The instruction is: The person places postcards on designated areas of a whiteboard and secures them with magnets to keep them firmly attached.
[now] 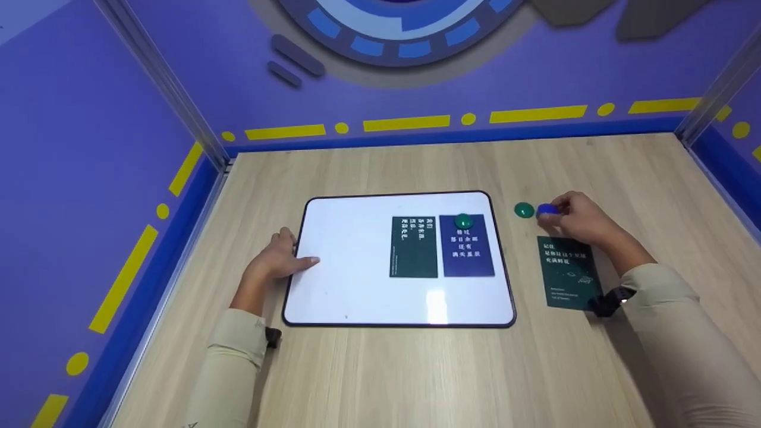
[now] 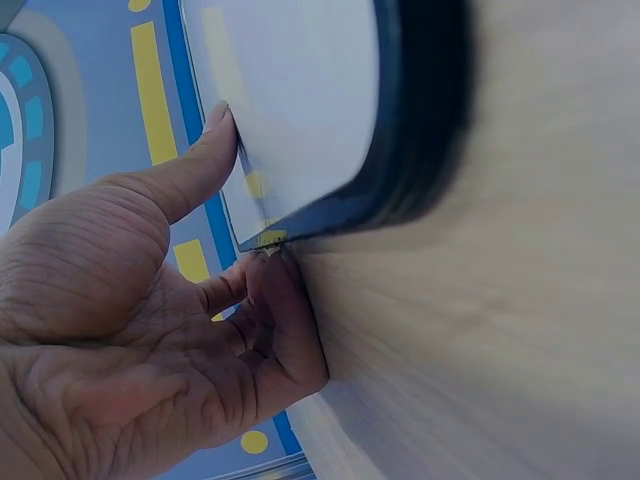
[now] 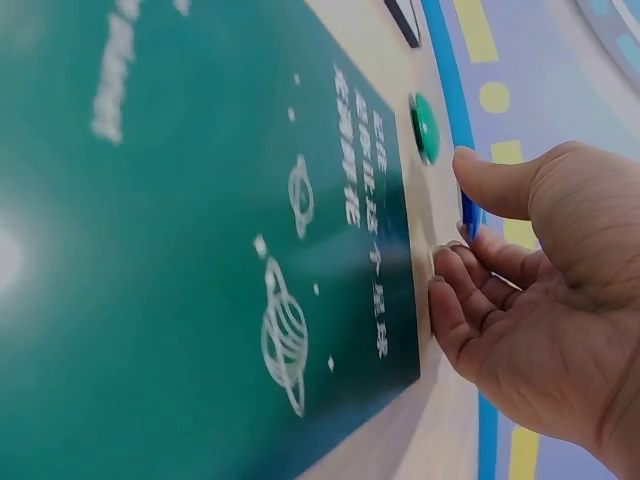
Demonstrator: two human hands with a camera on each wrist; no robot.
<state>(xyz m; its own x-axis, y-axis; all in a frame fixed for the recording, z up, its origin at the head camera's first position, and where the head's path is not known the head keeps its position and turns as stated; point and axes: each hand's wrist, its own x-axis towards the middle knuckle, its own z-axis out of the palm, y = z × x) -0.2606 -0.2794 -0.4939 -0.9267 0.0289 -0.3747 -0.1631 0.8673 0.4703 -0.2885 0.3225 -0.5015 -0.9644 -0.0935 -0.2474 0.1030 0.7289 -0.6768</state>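
Observation:
A whiteboard [image 1: 351, 291] with a dark frame lies on the table. My left hand [image 1: 272, 257] holds its left edge, thumb over the white face and curled fingers [image 2: 290, 320] at the side. On the board's right half lie a green card [image 1: 413, 255] and a blue card [image 1: 468, 264], both with white writing. A round green magnet [image 1: 464, 222] sits on the blue card's top. Right of the board, my right hand [image 1: 582, 220] pinches a round blue magnet [image 1: 546, 209] between thumb and fingers. Another green magnet [image 1: 524, 210] lies just left of it.
A second green card [image 1: 568, 273], with planets drawn on it, lies on the wooden table [image 1: 380, 374] below my right hand. Blue-purple panels with yellow marks [image 1: 406, 123] stand along the table's back and sides.

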